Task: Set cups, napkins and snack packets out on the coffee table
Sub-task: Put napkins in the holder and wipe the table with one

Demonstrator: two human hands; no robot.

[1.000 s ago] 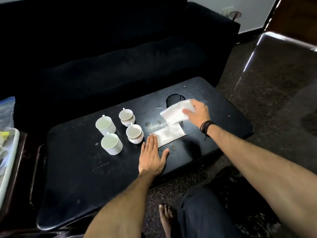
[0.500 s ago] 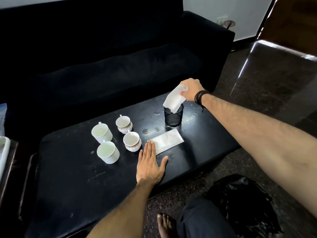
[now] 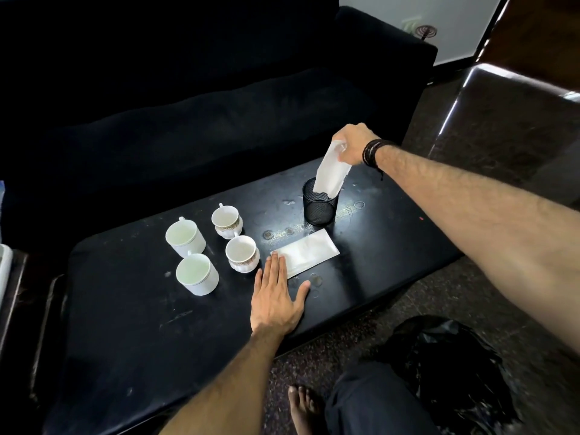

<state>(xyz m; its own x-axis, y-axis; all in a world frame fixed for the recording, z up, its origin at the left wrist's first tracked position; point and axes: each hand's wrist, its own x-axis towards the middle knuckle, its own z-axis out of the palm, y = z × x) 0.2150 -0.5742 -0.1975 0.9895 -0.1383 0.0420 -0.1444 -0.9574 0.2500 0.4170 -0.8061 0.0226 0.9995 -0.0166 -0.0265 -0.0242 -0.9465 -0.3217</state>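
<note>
Several white cups stand together on the black coffee table (image 3: 131, 334): two plain cups (image 3: 185, 238) (image 3: 196, 274) at left, two patterned cups (image 3: 226, 221) (image 3: 242, 254) beside them. A folded white napkin (image 3: 309, 252) lies flat right of the cups. My left hand (image 3: 277, 296) rests flat and open on the table, fingertips on the napkin's near-left edge. My right hand (image 3: 353, 144) pinches the top of a second white napkin (image 3: 331, 175), whose lower end hangs inside a black mesh holder (image 3: 319, 208). No snack packets are visible.
A black sofa (image 3: 188, 105) runs along the table's far side. A dark glossy table (image 3: 508, 127) stands at right. A black plastic bag (image 3: 452, 368) lies on the floor by my leg and bare foot (image 3: 303, 406). A pale container edge (image 3: 3, 271) shows at far left.
My right hand lifted the second napkin off the flat one, carried it up and back over the mesh holder, and now its lower end is inside the holder. My left hand stayed put.
</note>
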